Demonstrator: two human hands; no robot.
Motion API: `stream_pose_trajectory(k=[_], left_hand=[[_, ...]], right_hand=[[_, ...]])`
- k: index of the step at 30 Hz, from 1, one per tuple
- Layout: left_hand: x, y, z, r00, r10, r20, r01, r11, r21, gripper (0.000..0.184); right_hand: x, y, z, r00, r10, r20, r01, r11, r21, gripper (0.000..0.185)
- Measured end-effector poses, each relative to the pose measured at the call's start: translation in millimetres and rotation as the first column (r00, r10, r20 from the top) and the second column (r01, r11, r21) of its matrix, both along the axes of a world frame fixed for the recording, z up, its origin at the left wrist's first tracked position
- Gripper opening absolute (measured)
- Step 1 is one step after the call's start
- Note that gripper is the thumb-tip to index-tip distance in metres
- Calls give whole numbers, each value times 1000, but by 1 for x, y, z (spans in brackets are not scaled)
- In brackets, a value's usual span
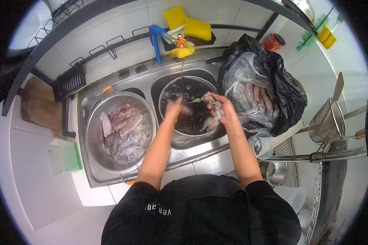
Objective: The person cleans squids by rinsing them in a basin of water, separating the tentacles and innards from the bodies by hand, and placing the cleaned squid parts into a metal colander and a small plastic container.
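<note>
My right hand (224, 109) is closed around a squid (210, 122) over the right side of a round basin (195, 134) set in the right sink. The basin holds dark water, and a thin stream from the faucet (180, 42) runs into it. My left hand (176, 108) hovers over the basin's left part, its fingers smeared by motion. To the left, a large metal pot (95, 152) with orange handle grips holds a pile of squid (126, 130). On the right, an opened black plastic bag (288, 83) with clear plastic inside holds more squid (261, 100).
Yellow sponges (197, 29) rest on a rack behind the faucet. A clear plastic container (262, 146) stands at the counter's right front. A strainer (328, 122) hangs farther right, and a red jar (274, 42) stands behind the bag. A wooden board (40, 104) leans at the left.
</note>
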State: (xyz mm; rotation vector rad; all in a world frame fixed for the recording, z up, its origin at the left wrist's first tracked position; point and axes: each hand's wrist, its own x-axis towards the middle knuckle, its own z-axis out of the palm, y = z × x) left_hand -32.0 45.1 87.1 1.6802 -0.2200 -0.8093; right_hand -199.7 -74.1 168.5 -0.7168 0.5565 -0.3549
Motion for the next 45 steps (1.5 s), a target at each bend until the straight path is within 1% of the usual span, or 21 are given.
stream_pose_trajectory(k=[1, 3, 4, 5, 7, 9, 11, 12, 15, 16, 19, 21, 22, 27, 31, 34, 35, 37, 39, 43, 45], left_hand=[[-13, 0, 6, 981, -5, 193, -25, 988, 153, 56], [-35, 16, 64, 930, -349, -120, 337, 935, -109, 70], [-46, 20, 79, 871, -416, -260, 357, 901, -247, 74], [-53, 21, 91, 868, -424, -259, 366, 898, -243, 74], [-62, 22, 107, 858, -503, 104, 512, 854, -94, 70], [-58, 14, 92, 850, -508, 138, 521, 851, -73, 61], [-50, 13, 91, 757, -577, 305, 574, 811, 110, 54], [-53, 14, 95, 793, -495, 355, 521, 853, 24, 42], [-40, 19, 116, 727, -647, 232, 652, 756, 65, 36], [-42, 22, 129, 724, -655, 216, 677, 735, -39, 32], [-31, 16, 159, 601, -726, 333, 775, 631, -23, 28], [-36, 7, 191, 602, -779, 177, 797, 598, -78, 24], [-39, 4, 206, 553, -809, 199, 833, 538, -126, 23], [-86, -30, 267, 397, -894, 206, 917, 394, -56, 22], [-142, -56, 294, 187, -934, 306, 950, 250, 184, 27], [-182, -68, 295, 96, -927, 363, 947, 198, 254, 30], [-189, -76, 283, 85, -929, 361, 948, 188, 258, 30], [-203, -92, 254, -23, -947, 321, 962, 66, 264, 32], [-212, -96, 239, -43, -933, 358, 939, 85, 334, 30], [-213, -104, 214, -91, -965, 244, 928, 7, 372, 30], [-211, -103, 209, -45, -980, 192, 937, 25, 350, 31]], right_hand=[[2, 2, -2, 996, -82, 38, 79, 995, 65, 31], [8, 6, -5, 992, -96, 87, 90, 993, 75, 29], [15, 10, -1, 980, -194, 54, 188, 977, 100, 27], [20, 17, 3, 957, -289, 20, 284, 951, 121, 25], [28, 29, 8, 936, -347, 62, 334, 930, 152, 22], [31, 36, 8, 920, -362, 151, 339, 927, 159, 20], [31, 40, 6, 907, -360, 218, 325, 928, 180, 23], [30, 44, 12, 894, -385, 228, 347, 918, 190, 23], [20, 47, 30, 859, -459, 226, 411, 882, 229, 20], [14, 46, 34, 855, -435, 283, 381, 897, 225, 20], [-13, 46, 59, 818, -408, 405, 352, 912, 209, 20], [-38, 50, 89, 808, -381, 448, 332, 924, 188, 20], [-53, 48, 97, 814, -343, 468, 318, 938, 134, 28], [-136, 47, 139, 819, -337, 465, 368, 930, 27, 28], [-200, 55, 158, 857, -319, 405, 369, 928, -49, 31], [-232, 58, 153, 891, -391, 230, 417, 906, -77, 33], [-239, 58, 149, 886, -401, 232, 427, 901, -73, 33], [-255, 59, 135, 945, -320, 67, 326, 938, -117, 36], [-267, 52, 105, 941, -338, -1, 337, 939, -67, 39], [-280, 48, 81, 940, -270, -209, 226, 950, -214, 32], [-283, 46, 77, 908, -247, -339, 112, 921, -372, 25]])
